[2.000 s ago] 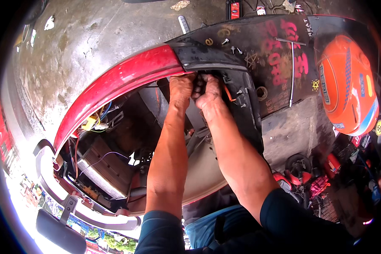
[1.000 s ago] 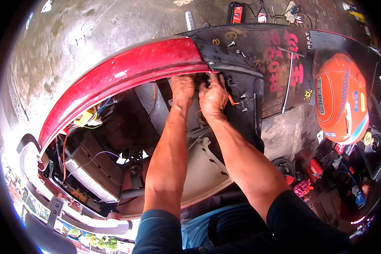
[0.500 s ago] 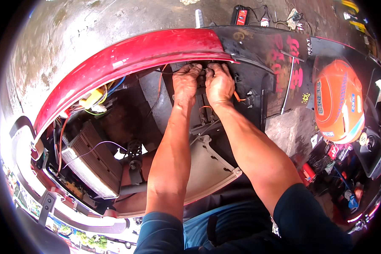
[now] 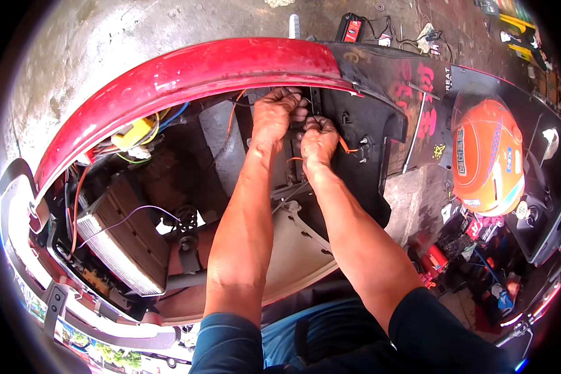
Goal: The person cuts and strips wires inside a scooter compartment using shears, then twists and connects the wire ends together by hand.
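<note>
My left hand [image 4: 274, 118] is closed, thumb and fingers pinched together just under the lower edge of a curved red body panel [image 4: 218, 62]. A little lower and to its right, my right hand [image 4: 319, 142] is also closed in a pinch. Between the fingertips runs a thin wire [image 4: 312, 103], with both hands apparently on it; its ends are hidden. Behind the hands is a black plastic panel [image 4: 361, 124] with small bolts. An orange wire end [image 4: 346, 146] sticks out beside my right hand.
Left of my arms is an open bay with a finned metal core [image 4: 128, 243], a purple wire [image 4: 134, 221] and a yellow connector [image 4: 136, 133]. An orange helmet [image 4: 489, 156] rests on a dark surface at the right. Tools and cables lie on the concrete floor [image 4: 124, 37].
My right hand has come down and away from my left, opening a gap where the thin wire shows. The whole view has shifted slightly; my left hand stays near the red panel's edge.
</note>
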Demonstrator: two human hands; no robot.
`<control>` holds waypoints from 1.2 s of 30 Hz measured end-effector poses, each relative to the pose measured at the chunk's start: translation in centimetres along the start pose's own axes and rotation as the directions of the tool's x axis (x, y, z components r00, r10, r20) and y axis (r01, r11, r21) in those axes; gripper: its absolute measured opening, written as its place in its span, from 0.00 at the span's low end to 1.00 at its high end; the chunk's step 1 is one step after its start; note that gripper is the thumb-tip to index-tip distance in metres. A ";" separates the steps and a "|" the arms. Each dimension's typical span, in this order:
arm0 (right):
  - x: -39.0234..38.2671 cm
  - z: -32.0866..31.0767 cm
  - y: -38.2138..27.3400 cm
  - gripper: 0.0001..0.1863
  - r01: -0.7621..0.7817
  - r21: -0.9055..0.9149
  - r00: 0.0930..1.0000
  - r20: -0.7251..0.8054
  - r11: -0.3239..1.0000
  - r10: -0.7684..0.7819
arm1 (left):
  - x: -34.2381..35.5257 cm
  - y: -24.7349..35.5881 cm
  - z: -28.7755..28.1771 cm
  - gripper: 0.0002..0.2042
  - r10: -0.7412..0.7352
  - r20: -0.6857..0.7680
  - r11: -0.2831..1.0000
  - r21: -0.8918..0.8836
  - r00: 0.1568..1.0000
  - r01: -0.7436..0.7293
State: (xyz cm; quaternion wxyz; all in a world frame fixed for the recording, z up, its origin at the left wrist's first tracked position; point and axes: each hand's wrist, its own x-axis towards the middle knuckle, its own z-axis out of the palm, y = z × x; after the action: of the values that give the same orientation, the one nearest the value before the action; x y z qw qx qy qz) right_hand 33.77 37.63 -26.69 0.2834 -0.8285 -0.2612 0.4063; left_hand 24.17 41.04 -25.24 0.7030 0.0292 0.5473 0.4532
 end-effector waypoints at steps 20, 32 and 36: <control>1.2 -2.2 -4.4 0.06 0.753 -0.582 0.603 0.422 0.307 -0.677 | 1.4 -3.1 -1.2 0.08 0.243 0.157 0.760 0.582 0.957 -0.288; 0.6 -2.4 -6.0 0.07 0.670 -0.553 0.740 0.444 0.496 -0.505 | -0.3 -1.0 0.1 0.05 -0.063 0.014 0.993 0.098 0.998 0.061; 0.9 -1.9 -5.2 0.06 0.545 -0.499 0.838 0.312 0.673 -0.447 | -0.4 -1.4 0.6 0.05 0.041 -0.013 0.991 0.128 0.999 -0.039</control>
State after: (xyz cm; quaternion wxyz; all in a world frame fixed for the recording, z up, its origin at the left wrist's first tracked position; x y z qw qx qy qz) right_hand 34.75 41.40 -22.59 0.1001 -0.7349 -0.6082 0.2828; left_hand 25.49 40.23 -25.45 0.6859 0.0815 0.5802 0.4316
